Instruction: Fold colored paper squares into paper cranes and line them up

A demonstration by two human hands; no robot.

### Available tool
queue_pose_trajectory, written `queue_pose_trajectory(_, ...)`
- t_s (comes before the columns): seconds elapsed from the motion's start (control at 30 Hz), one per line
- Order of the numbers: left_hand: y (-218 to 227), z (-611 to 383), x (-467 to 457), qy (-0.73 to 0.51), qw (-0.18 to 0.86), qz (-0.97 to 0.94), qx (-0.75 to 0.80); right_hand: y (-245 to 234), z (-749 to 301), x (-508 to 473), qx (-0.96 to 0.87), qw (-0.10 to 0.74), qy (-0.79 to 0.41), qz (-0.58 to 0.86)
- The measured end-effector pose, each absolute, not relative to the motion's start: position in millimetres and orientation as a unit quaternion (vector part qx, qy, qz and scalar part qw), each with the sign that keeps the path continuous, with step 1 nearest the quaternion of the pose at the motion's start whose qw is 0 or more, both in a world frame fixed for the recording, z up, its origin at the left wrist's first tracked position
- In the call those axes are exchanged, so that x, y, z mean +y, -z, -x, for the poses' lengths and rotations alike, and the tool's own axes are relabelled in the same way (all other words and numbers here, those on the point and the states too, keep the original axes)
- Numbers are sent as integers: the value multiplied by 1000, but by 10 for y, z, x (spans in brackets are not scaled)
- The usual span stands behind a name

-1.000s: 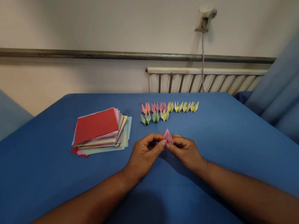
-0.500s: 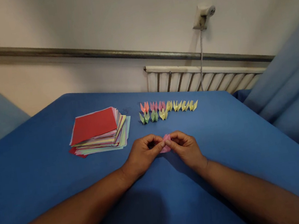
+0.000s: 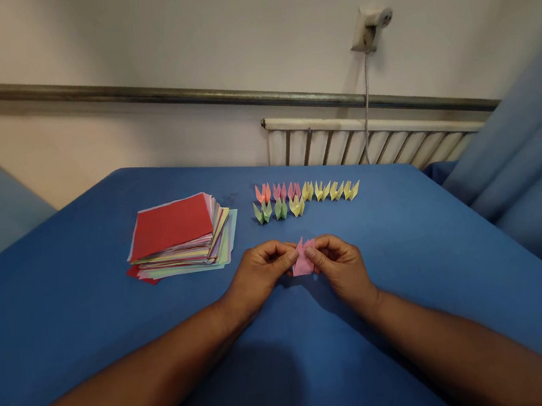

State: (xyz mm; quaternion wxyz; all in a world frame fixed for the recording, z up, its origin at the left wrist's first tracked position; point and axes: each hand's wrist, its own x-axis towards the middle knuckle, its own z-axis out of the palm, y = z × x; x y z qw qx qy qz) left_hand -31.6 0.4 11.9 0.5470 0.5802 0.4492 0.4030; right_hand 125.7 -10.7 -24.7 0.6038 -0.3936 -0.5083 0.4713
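Observation:
A small pink folded paper (image 3: 303, 265) with pointed tips at its top is pinched between both hands above the blue table. My left hand (image 3: 265, 267) grips its left edge between thumb and fingers. On the opposite edge, my right hand (image 3: 339, 262) presses its thumb over the front of the paper, with fingers behind. Just beyond the hands stand several small origami cranes in two rows: an orange-pink one (image 3: 262, 194), pink ones, a green one (image 3: 263, 212) beside another green, and yellow ones such as the rightmost yellow crane (image 3: 351, 190).
A thick stack of coloured paper (image 3: 172, 226), red sheet on top, lies left of the cranes. The blue table (image 3: 405, 238) reaches toward a wall with a metal rail (image 3: 217, 97), a radiator (image 3: 332, 135) and a plugged socket (image 3: 365, 31). Blue curtains (image 3: 524, 150) hang at the sides.
The hands have drawn slightly apart, and more of the pink paper's front and upper points shows between them. The stack and the cranes stay where they were.

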Motion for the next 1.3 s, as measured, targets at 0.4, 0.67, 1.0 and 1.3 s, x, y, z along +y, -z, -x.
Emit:
queue_pose_trajectory(0.4,-117,303,-10,-376,579,-585,425,243,-1264,-131,-519,611,-440,404)
queue_pose_trajectory(0.67,-108,317,-19,-390,546,-609,422,227,-1272,-151,-529,607,-432,405)
queue_pose_trajectory(1.0,-72,296,-58,-412,557,-614,378,227,-1308,-180,-523,631,-413,398)
queue_pose_trajectory(1.3,-80,319,-73,-426,485,-659,386,250,-1346,-191,-596,584,-379,401)
